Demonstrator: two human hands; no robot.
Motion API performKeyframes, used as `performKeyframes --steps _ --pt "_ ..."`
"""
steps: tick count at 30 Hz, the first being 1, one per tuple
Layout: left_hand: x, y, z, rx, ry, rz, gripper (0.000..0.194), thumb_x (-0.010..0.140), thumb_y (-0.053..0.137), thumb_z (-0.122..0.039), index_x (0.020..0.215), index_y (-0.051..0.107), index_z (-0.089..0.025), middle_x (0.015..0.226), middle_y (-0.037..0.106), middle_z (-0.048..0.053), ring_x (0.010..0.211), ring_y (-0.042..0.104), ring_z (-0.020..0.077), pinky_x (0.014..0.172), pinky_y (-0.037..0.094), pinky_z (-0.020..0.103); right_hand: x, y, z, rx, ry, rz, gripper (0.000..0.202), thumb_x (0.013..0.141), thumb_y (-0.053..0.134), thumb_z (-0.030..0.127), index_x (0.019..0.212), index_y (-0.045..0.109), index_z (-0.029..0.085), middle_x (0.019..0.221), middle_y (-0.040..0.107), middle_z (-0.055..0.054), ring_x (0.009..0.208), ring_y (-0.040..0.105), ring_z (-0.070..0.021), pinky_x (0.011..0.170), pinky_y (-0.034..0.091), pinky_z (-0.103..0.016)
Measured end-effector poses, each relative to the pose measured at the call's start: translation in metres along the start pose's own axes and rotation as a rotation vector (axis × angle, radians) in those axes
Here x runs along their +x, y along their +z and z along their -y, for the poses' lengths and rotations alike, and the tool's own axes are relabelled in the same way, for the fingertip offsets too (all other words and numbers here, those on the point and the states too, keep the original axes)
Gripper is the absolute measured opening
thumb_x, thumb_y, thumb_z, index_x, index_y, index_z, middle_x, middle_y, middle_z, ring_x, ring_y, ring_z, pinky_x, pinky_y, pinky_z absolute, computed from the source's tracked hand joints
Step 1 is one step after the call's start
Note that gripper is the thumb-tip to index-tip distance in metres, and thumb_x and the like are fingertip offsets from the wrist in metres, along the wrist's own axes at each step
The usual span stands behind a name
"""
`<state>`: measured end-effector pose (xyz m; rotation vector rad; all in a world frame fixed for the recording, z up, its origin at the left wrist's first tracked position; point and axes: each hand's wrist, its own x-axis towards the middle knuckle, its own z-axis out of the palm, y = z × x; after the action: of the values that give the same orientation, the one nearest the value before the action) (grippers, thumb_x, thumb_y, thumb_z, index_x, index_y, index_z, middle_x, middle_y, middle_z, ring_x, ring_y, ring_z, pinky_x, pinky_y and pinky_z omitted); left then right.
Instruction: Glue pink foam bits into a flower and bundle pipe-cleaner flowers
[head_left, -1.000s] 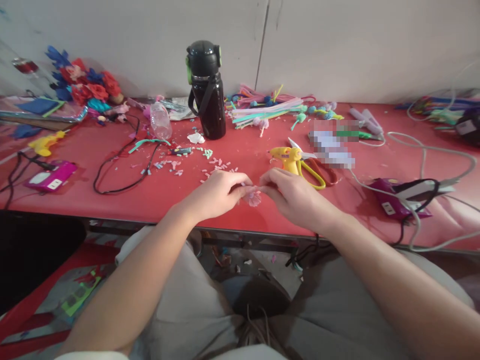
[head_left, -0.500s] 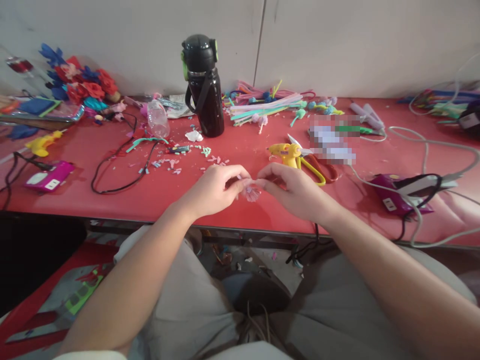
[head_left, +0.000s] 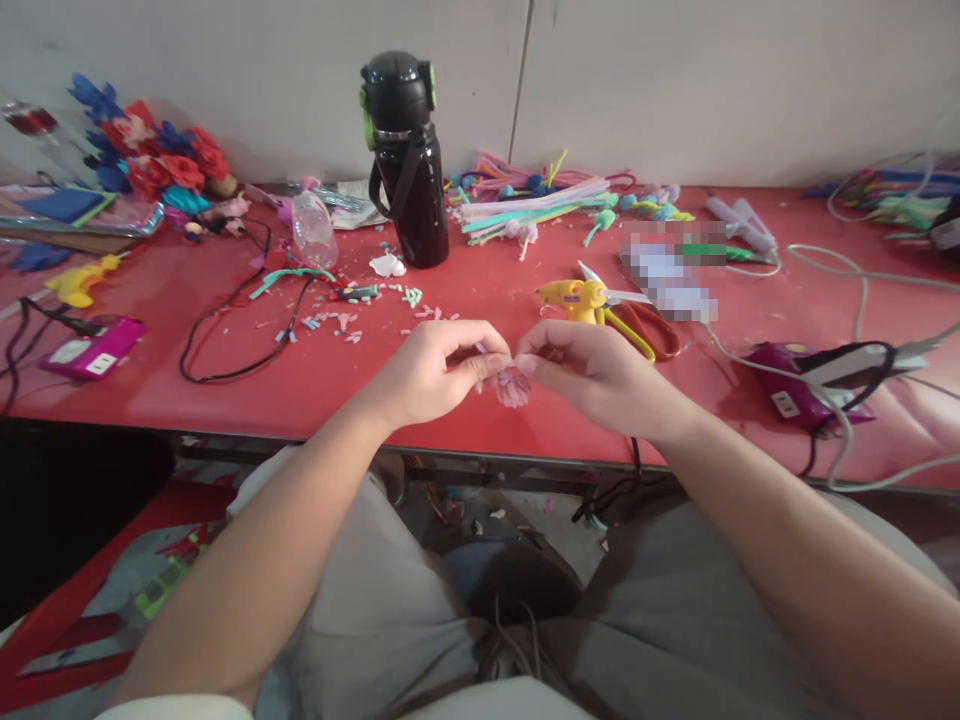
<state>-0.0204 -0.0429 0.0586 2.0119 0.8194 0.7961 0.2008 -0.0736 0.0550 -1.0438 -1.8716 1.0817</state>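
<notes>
Pink frilled piece: pinching with left hand and right hand, apparently shaping; next, likely needs light, steady pressure. Yellow glue gun just beyond right hand.

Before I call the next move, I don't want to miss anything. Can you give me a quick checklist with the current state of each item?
1. Left hand pinching the pink ruffled piece: ok.
2. Right hand grip: cannot tell; fingertips pinch beside the left's, contents hidden.
3. Glue gun nearby: ok, on the table just beyond the right hand.
4. Work area free of scraps: not ok, bits lie beyond the left hand.
5. Black bottle upright: ok.
</notes>
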Motion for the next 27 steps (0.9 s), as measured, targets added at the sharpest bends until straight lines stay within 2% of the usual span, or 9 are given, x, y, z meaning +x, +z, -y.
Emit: performKeyframes --steps 3,8,14,19,27 --pt "0.0 -0.002 0.004 0.055 0.012 -0.023 0.019 0.099 0.067 -0.031 0.09 0.076 -0.018 0.08 0.078 0.005 0.068 0.069 0.0142 0.065 0.054 0.025 -0.001 -0.001 0.0 -0.025 0.029 -0.082 0.033 0.096 0.07 0.052 0.088 0.074 0.02 0.084 0.075 -0.005 0.075 0.065 -0.0175 0.072 0.05 -0.032" --pt "-0.001 -0.008 0.009 0.233 0.049 -0.103 0.017 0.098 0.067 -0.029 0.09 0.077 -0.019 0.08 0.077 0.003 0.066 0.065 0.0129 0.066 0.051 0.025 -0.004 -0.006 -0.006 -0.034 0.109 -0.212 0.037 0.087 0.078 0.055 0.079 0.073 0.019 0.072 0.066 -0.002 0.062 0.051 -0.013 0.058 0.04 -0.03" --pt "-0.002 -0.008 0.01 0.331 0.087 -0.139 0.014 0.096 0.068 -0.027 0.093 0.079 -0.021 0.084 0.079 0.003 0.07 0.066 0.014 0.069 0.051 0.027 -0.002 -0.003 -0.015 -0.029 0.175 -0.184 0.031 0.091 0.072 0.047 0.081 0.075 0.018 0.069 0.064 -0.001 0.061 0.049 -0.0122 0.056 0.039 -0.028" --pt "-0.002 -0.005 0.009 0.308 0.057 -0.131 0.017 0.096 0.068 -0.033 0.094 0.079 -0.02 0.085 0.08 0.004 0.072 0.07 0.0157 0.07 0.054 0.028 0.001 0.007 -0.012 -0.041 0.173 -0.208 0.034 0.092 0.072 0.05 0.08 0.075 0.019 0.068 0.067 -0.002 0.059 0.05 -0.0117 0.053 0.038 -0.027" --pt "-0.003 -0.004 0.009 0.278 0.027 -0.117 0.015 0.095 0.069 -0.032 0.094 0.079 -0.02 0.081 0.08 0.004 0.069 0.071 0.0157 0.07 0.055 0.028 0.002 0.015 -0.014 -0.046 0.203 -0.256 0.035 0.091 0.074 0.052 0.081 0.073 0.018 0.072 0.07 -0.004 0.059 0.052 -0.013 0.053 0.039 -0.028"
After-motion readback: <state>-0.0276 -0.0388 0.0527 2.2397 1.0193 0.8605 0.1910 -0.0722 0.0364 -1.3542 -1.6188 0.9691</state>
